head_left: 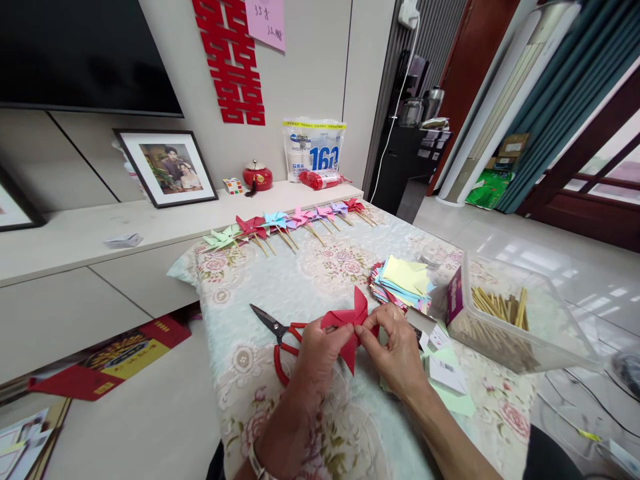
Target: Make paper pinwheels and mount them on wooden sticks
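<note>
Both hands meet over the middle of the flowered tablecloth (320, 273), pinching a red paper pinwheel (350, 320) between them: the left hand (315, 353) clamps its fingertips on the folded paper from the nine o'clock side, and the right hand (395, 353) grips it with thumb and forefinger from the three o'clock side, so the paper is grasped by both at once and held just above the cloth. The pinwheel's pointed blades stick out at twelve and six o'clock from between the fingers. Just beside the left hand, at about ten o'clock, lie red-handled scissors (277, 337) flat on the cloth, blades closed and pointing away toward ten o'clock. At one o'clock from the hands sits a fanned stack of coloured paper squares (403, 283), yellow on top. Farther out at three o'clock stands a clear plastic box (525, 327) holding a bundle of thin wooden sticks (500, 307). Close to the right wrist, at four o'clock, lie small white paper slips (445, 373) on a pale green sheet. Well apart at twelve o'clock, along the far edge of the table, a row of finished pinwheels (290, 223) on sticks lies side by side, green, red, blue, pink and purple. Beyond them runs a low white cabinet (75, 233) with a framed photograph (167, 167), a red lidded jar (257, 177) and a plastic bag with blue print (313, 150).
</note>
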{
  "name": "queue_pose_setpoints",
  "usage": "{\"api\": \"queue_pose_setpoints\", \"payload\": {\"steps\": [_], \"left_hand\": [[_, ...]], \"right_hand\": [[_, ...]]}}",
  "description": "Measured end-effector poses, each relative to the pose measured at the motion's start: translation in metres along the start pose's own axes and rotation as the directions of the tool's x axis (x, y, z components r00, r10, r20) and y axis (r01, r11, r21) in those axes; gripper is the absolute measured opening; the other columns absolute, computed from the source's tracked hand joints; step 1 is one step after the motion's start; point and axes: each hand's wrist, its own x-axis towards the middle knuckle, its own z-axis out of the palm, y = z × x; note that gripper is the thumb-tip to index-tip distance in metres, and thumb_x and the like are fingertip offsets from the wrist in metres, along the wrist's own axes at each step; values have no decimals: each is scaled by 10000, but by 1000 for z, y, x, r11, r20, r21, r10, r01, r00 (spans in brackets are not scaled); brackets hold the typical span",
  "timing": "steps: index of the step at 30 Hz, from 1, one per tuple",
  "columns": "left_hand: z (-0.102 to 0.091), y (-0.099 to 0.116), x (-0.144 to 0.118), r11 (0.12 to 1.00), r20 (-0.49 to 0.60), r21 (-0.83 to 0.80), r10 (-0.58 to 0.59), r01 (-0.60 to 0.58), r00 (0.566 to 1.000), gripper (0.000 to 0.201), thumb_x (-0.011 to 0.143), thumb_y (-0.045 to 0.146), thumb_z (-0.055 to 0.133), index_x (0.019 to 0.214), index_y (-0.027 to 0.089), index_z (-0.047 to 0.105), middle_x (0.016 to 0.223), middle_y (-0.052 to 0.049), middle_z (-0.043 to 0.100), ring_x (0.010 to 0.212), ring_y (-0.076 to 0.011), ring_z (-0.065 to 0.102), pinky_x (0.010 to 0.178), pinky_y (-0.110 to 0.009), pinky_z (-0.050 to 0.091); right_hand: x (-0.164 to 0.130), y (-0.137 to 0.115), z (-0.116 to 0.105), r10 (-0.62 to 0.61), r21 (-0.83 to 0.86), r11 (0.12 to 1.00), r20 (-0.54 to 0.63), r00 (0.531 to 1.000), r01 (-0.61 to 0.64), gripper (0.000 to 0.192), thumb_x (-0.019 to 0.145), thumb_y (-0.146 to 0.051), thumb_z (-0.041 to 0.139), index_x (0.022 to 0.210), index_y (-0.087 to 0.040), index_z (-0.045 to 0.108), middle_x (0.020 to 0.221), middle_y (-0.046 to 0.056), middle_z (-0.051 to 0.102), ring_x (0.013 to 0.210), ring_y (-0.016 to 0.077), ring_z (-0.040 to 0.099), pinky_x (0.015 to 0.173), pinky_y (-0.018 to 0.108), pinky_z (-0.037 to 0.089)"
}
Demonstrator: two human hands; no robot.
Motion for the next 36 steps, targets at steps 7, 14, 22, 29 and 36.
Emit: {"api": "queue_pose_setpoints", "payload": {"steps": [7, 14, 22, 29, 36], "left_hand": [[0, 2, -1, 1000, 36, 0, -13, 13, 999, 227, 607, 270, 816, 754, 112, 744, 602, -29, 684, 545, -144, 591, 587, -265, 486], [-1, 0, 0, 999, 58, 40, 2, -5, 998, 172, 632, 266, 796, 681, 126, 708, 557, -4, 633, 552, -132, 575, 591, -241, 474], [-5, -7, 4, 994, -2, 109, 17, -17, 1000, 187, 643, 276, 779, 732, 117, 736, 598, -26, 680, 537, -131, 571, 567, -241, 470], [-7, -11, 6, 995, -15, 88, 44, -42, 999, 206, 646, 294, 777, 734, 115, 724, 583, -26, 667, 526, -141, 576, 563, -258, 480], [-6, -10, 7, 999, -8, 37, 35, -35, 999, 212, 646, 299, 771, 735, 114, 717, 579, -29, 666, 531, -152, 591, 588, -283, 506]], "right_hand": [[0, 2, 0, -12, 8, 1000, 1, 1000, 12, 220, 884, -249, 613, 672, -217, 563, 738, 30, 591, 772, 216, 563, 715, 356, 433], [-1, 3, 2, -13, -9, 1000, -8, 1000, 12, 200, 872, -239, 614, 680, -211, 568, 756, 36, 577, 789, 220, 557, 717, 354, 434], [-1, 1, 1, -8, 2, 1000, -10, 1000, 8, 208, 874, -240, 622, 674, -194, 587, 754, 42, 573, 777, 215, 541, 707, 345, 420], [-1, -1, -1, 4, 52, 999, 25, 1000, -5, 219, 899, -265, 619, 691, -195, 621, 771, 43, 576, 801, 221, 556, 734, 353, 421], [0, -5, -2, 36, 61, 997, 63, 997, -40, 206, 904, -272, 585, 719, -195, 632, 808, 57, 577, 833, 237, 557, 755, 370, 419]]}}
